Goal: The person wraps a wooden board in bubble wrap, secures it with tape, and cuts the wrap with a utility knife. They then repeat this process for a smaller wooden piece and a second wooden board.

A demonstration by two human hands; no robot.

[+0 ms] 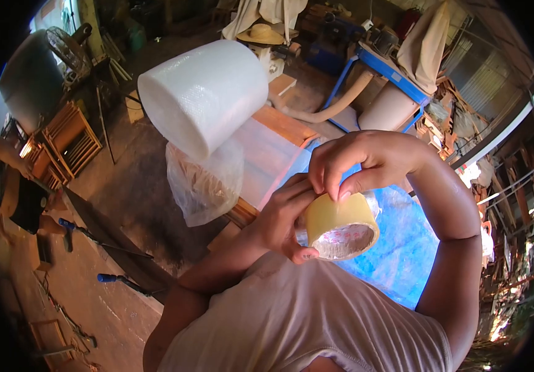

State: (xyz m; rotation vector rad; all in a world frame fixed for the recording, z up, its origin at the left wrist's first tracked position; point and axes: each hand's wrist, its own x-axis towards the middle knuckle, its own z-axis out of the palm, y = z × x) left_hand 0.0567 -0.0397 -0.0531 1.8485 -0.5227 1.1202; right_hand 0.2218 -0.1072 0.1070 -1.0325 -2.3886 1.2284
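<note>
A wide roll of yellowish packing tape is held up in front of my chest, its cardboard core facing down toward me. My left hand wraps around the roll's left side, thumb under the lower rim. From above, my right hand reaches over with bent fingers, thumb and fingertips pressed at the tape's upper surface. Whether a loose tape end sits between those fingertips, I cannot tell. Behind the roll spreads blue plastic sheeting.
A big roll of bubble wrap lies on a wooden surface, above a clear plastic bag. Blue-handled clamps grip a board at left. Another person's arm shows far left. A blue-framed machine stands behind.
</note>
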